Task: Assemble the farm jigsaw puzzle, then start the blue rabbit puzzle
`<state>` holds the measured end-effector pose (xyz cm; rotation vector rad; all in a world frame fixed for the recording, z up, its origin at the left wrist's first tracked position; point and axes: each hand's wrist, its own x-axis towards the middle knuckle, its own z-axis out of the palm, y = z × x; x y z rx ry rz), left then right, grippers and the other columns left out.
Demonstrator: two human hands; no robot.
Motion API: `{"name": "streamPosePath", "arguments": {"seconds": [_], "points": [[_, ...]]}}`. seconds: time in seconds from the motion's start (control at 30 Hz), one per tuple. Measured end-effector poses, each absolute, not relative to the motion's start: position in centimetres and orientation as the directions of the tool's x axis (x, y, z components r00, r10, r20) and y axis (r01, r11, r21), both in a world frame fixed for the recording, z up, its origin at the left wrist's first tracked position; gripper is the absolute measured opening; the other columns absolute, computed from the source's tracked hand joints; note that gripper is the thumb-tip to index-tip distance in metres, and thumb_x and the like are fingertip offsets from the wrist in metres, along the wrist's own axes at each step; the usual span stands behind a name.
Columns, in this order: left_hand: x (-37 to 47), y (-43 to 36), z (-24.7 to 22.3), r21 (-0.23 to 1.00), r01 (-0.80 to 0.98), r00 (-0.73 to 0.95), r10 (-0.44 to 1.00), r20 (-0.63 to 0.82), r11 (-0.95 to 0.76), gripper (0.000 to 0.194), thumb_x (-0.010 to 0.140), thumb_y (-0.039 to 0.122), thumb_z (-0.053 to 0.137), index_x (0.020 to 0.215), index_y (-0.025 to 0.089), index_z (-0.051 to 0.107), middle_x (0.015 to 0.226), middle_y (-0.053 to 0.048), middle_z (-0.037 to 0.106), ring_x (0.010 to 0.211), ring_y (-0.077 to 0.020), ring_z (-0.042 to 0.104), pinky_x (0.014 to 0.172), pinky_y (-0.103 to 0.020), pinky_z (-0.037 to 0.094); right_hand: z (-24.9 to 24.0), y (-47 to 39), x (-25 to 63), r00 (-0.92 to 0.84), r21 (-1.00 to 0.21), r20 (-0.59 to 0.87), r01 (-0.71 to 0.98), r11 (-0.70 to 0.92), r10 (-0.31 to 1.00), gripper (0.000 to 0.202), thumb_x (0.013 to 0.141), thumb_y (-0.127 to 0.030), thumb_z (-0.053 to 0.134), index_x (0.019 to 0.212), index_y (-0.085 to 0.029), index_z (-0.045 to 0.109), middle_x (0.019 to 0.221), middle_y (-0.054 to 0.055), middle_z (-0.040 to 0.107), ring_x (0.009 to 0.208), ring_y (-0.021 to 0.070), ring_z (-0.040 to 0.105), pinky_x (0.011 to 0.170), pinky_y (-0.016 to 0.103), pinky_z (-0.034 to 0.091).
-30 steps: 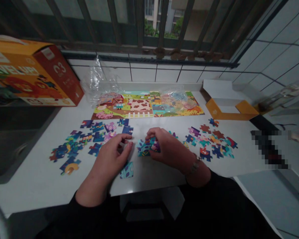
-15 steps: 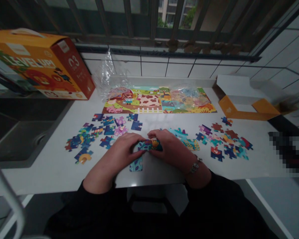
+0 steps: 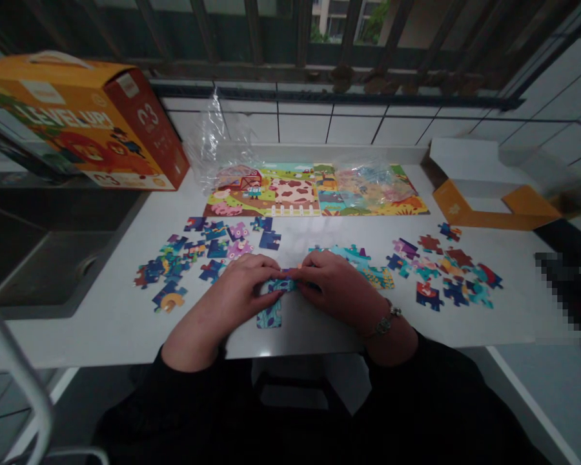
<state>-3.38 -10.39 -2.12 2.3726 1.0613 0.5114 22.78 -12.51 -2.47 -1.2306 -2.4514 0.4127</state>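
Note:
My left hand (image 3: 239, 287) is closed at the middle of the counter, thumb and fingers pinching a teal jigsaw puzzle piece (image 3: 281, 285) with dark leaf shapes. Pressed against the other side of it is my right hand (image 3: 332, 281), its fingertips together on a puzzle piece that they mostly cover. Whether the two pieces interlock I cannot tell. Just below my left thumb lies another teal leaf-patterned piece (image 3: 269, 315), touching or joined to the held one. Behind my right hand, a joined puzzle section (image 3: 351, 257) in light blue and yellow is partly hidden.
Loose puzzle pieces (image 3: 167, 265) lie to the left, and more loose pieces (image 3: 445, 265) to the right. Farther back are a farm picture sheet (image 3: 293, 192), crumpled clear plastic (image 3: 217, 142) and an open orange box (image 3: 494, 206). A "LEVEL UP!" carton (image 3: 87, 129) stands beside the sink (image 3: 77, 271).
My right fingers have closed in toward my left hand, covering the yellow-marked piece that showed between them before. The view has shifted slightly.

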Motion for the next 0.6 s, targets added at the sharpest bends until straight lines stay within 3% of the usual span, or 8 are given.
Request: {"name": "streamPosePath", "arguments": {"seconds": [0.27,0.6], "points": [[-3.35,-10.74,-1.6,0.503,0.629,0.618,0.774,0.137,-0.592,0.02,0.101,0.032,0.078,0.119,0.025,0.082,0.121,-0.01,0.076,0.115,-0.0297,0.07,0.104,-0.048,0.056,-2.37,-12.57,22.44,-0.563,-0.297,0.178,0.751,0.59,0.807,0.017,0.109,-0.025,0.068,0.118,-0.027,0.081,0.107,0.008,0.073,0.094,0.0239,0.06,0.078,0.037,0.039],[-3.07,-10.9,-1.84,0.466,0.664,0.616,0.781,0.102,-0.585,0.019,0.102,0.03,0.076,0.12,0.025,0.081,0.124,-0.01,0.074,0.117,-0.0303,0.069,0.104,-0.048,0.056,-2.51,-12.73,22.38,-0.577,-0.254,0.185,0.754,0.606,0.795,0.022,0.109,-0.025,0.067,0.127,-0.028,0.08,0.107,0.007,0.073,0.092,0.0236,0.059,0.076,0.038,0.037]]}}
